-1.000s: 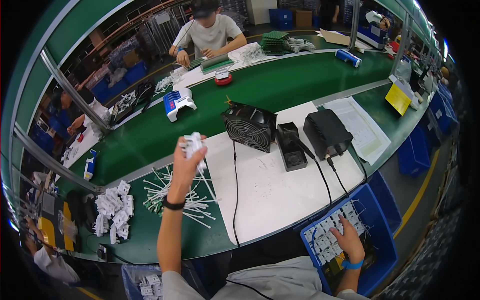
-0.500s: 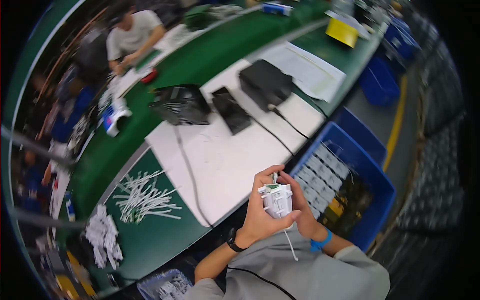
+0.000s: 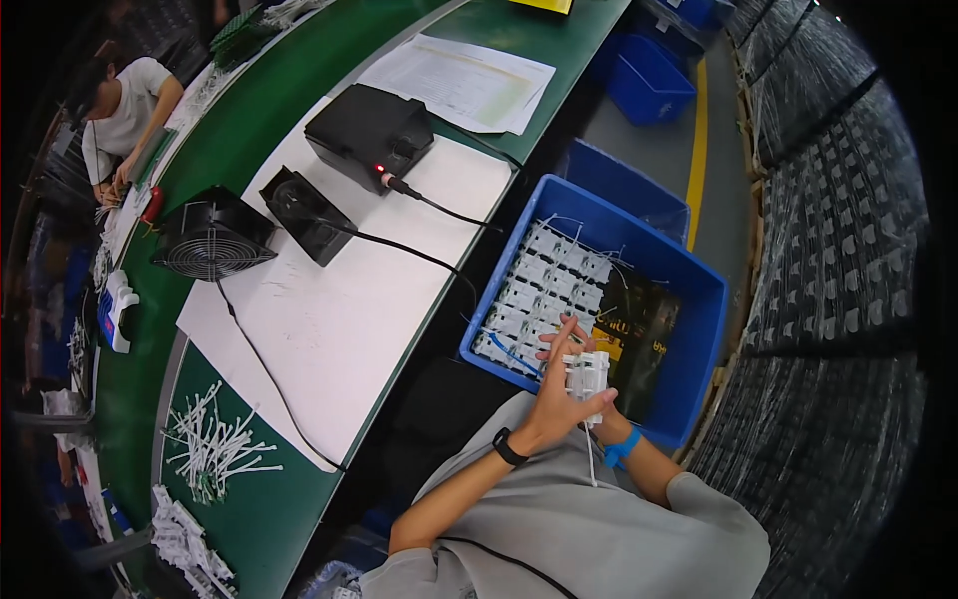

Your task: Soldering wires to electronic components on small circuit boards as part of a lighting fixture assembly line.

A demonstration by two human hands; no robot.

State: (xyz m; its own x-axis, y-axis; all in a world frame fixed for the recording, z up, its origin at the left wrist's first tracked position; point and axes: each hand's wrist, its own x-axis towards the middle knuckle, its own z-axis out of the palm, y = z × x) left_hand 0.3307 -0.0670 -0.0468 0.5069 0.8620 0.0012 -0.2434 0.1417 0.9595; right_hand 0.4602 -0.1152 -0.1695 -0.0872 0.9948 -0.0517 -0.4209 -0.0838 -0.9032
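Note:
A small white plastic housing (image 3: 587, 374) with a white cable hanging below it sits between my two hands. My left hand (image 3: 555, 404), with a black watch on its wrist, is closed around its near side, the thumb across the bottom. Behind the housing is my right hand (image 3: 610, 426), a blue band on its wrist; it supports the part from the far side, its fingers partly hidden. Both hands are over the near edge of a blue bin (image 3: 711, 364). Inside the bin, rows of similar white housings (image 3: 544, 285) lie beside dark sheeting with yellow patches.
On the bench, white board (image 3: 329, 329) bears a black fan (image 3: 215, 235), a black tray-like holder (image 3: 307, 215) and a black box (image 3: 367, 132) with a red light. White cables (image 3: 215, 444) and white plastic parts (image 3: 188, 539) lie at left. A co-worker (image 3: 130, 115) sits across; wrapped stacks (image 3: 838, 299) stand right.
My view has turned toward the right, so the bench has shifted left and more of the bin shows. My hands, with the housing between them, are now over the bin's near edge.

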